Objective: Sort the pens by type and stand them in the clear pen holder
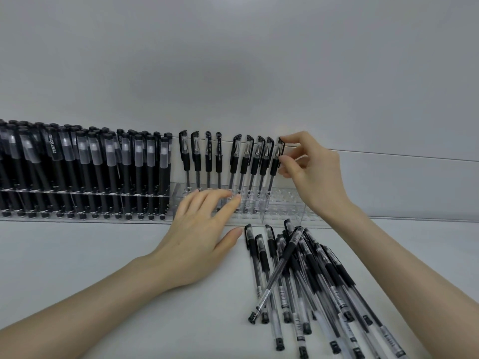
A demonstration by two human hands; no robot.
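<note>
Holder (285,203) centre frame, nine pens standing in it | right hand (311,169) right of centre, thumb and forefinger pinching rightmost standing pen (276,161) | left hand (197,237) centre, fingers straight, tips touching holder front | loose pens (311,275) heaped lower right, beside right forearm | black pens (85,172) racked left.

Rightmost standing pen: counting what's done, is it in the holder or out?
In, leaning slightly: the pen has lower end inside clear holder; right hand pinches its cap.
</note>
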